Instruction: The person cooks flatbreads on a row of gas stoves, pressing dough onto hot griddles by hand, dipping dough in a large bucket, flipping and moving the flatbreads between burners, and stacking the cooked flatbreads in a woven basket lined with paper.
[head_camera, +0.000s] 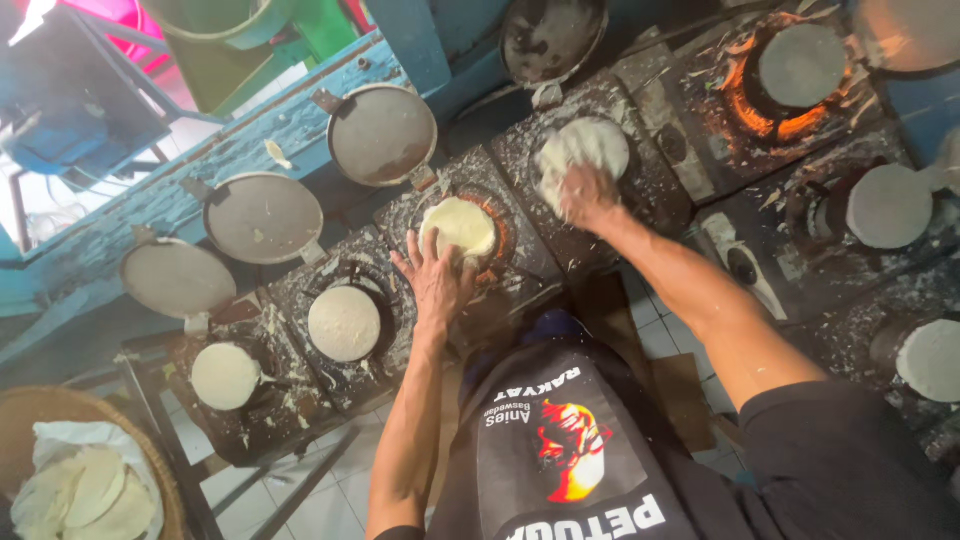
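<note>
My left hand (437, 282) lies flat, fingers spread, at the near edge of a pale yellowish round crepe (459, 226) on a small round griddle. My right hand (587, 194) presses with bunched fingers on a white round crepe (582, 150) on the griddle beside it; I cannot tell if it pinches the sheet. Both griddles sit in a curved row of soot-black stoves (520, 250) spattered with batter.
More white discs cook at the left (343, 323), (225, 375) and at the right (889, 205), (932, 359), (802, 64), the last over glowing embers. Round lids (383, 135), (264, 218), (178, 279) lean on a blue ledge. A woven basket (30, 405) at lower left holds finished crepes.
</note>
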